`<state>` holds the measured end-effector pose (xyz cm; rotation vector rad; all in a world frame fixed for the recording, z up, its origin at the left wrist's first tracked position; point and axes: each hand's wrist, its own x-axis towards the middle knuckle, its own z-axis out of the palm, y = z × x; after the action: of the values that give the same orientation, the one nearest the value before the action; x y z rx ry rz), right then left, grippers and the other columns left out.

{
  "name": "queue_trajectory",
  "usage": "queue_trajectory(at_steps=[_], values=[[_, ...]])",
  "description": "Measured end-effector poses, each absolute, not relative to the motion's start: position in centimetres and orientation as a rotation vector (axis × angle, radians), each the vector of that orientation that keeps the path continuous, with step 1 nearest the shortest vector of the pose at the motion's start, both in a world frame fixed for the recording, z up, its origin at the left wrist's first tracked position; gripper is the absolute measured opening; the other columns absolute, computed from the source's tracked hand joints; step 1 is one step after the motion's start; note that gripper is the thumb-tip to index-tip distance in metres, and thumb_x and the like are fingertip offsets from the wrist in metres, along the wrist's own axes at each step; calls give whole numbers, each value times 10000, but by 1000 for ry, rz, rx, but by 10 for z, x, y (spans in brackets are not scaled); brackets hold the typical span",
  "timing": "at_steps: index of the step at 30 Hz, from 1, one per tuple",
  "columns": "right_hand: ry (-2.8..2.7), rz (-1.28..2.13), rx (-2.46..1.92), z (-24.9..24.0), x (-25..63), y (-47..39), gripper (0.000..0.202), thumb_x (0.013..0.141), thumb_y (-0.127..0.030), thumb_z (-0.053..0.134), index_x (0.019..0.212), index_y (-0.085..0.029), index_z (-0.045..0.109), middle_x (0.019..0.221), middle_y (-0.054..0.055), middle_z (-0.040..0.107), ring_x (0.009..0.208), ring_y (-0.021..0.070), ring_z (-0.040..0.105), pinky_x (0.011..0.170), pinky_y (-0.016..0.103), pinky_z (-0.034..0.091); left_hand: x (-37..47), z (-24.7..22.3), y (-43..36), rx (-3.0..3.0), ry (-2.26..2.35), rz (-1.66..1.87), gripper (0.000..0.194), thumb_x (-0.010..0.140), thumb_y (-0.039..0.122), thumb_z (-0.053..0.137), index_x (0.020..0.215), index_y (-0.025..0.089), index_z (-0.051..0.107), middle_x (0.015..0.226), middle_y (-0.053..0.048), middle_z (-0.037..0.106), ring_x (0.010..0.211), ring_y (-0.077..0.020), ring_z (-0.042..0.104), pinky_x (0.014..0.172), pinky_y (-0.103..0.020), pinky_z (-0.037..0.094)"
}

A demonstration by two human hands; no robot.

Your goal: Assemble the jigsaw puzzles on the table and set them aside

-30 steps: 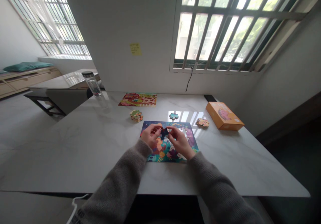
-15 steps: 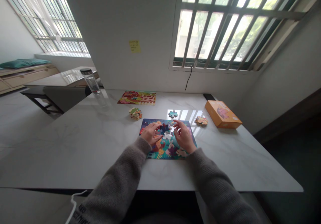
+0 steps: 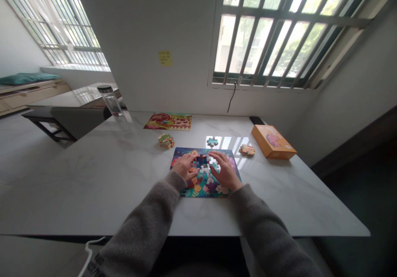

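A colourful jigsaw puzzle (image 3: 206,192) with rabbits and plants lies flat on the table. In its middle is a gap where white shows, with dark blue puzzle pieces (image 3: 202,160) along the gap's left side. My left hand (image 3: 185,166) rests on the puzzle's left part, thumb and fingers apart beside those dark pieces. On the right side of the gap is my right hand (image 3: 225,172), its thumb and fingers spread, fingertips close to the piece edges. I see nothing held in either hand, though the fingertips are small and slightly blurred.
Behind the puzzle lie a few blue loose pieces (image 3: 212,142). Piece stacks stand at left (image 3: 166,141) and right (image 3: 247,150). Farther off are a finished-looking farm puzzle (image 3: 169,121), an orange box (image 3: 273,142), a black flat object (image 3: 257,120) and a glass bottle (image 3: 111,102).
My right hand has come down and leftward, its fingertips now nearer the gap. My left hand stays almost in place. The whole view has shifted slightly.
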<state>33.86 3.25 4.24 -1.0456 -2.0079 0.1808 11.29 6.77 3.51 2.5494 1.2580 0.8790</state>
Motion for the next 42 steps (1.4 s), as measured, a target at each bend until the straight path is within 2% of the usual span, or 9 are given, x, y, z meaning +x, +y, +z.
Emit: queue_trajectory(at_steps=[4,9,13,17,20,28,36,42], values=[[-2093,244,-1011,38,335,31,582,870,-116,577,1418,-293,487,1371,85,553,1281,263,495,1093,492,435,116,33,65,2558,1259,825,500,774,251,704,1256,183,591,1140,-98,663,1066,-288,606,891,-398,449],[-2139,300,-968,30,333,33,455,890,-143,602,1321,-287,573,1277,77,600,1207,250,533,1042,465,477,120,30,65,2542,1272,740,497,766,271,704,1247,193,603,1119,-92,676,1052,-281,607,910,-396,434],[-2121,259,-1054,22,340,39,358,859,-144,637,1198,-256,641,1191,86,608,1142,255,549,1004,465,488,119,27,66,2576,1316,701,630,755,289,710,1353,182,547,1212,-114,657,1136,-320,557,992,-453,399],[-2149,220,-1142,19,343,41,318,850,-120,622,1138,-247,667,1184,85,601,1129,255,542,996,463,475,116,23,67,2598,1319,695,418,804,162,593,1218,199,642,1204,-96,654,1139,-301,545,974,-455,417],[-2183,218,-1156,19,341,40,272,869,-139,612,1105,-255,678,1177,76,596,1126,247,535,999,448,464,115,21,67,2622,1306,666,343,792,136,589,1114,215,678,1166,-81,663,1100,-294,554,944,-453,435],[-2222,252,-1224,23,334,37,282,856,-117,602,1098,-247,663,1159,80,597,1122,247,523,996,444,434,117,22,66,2608,1289,673,290,809,154,598,1081,204,685,1157,-83,665,1093,-312,555,932,-487,442],[-2222,251,-1226,23,335,34,324,847,-103,601,1128,-249,672,1193,83,576,1133,252,510,1001,447,432,122,20,67,2609,1076,755,311,826,148,579,1111,195,694,1161,-78,689,1114,-271,587,1012,-465,452],[-2196,207,-1278,24,340,35,238,871,-153,633,1088,-237,682,1050,76,620,1037,252,531,947,424,456,120,17,69,2628,1069,725,256,833,149,572,1032,202,725,1182,-74,695,1126,-278,586,1018,-480,457]])
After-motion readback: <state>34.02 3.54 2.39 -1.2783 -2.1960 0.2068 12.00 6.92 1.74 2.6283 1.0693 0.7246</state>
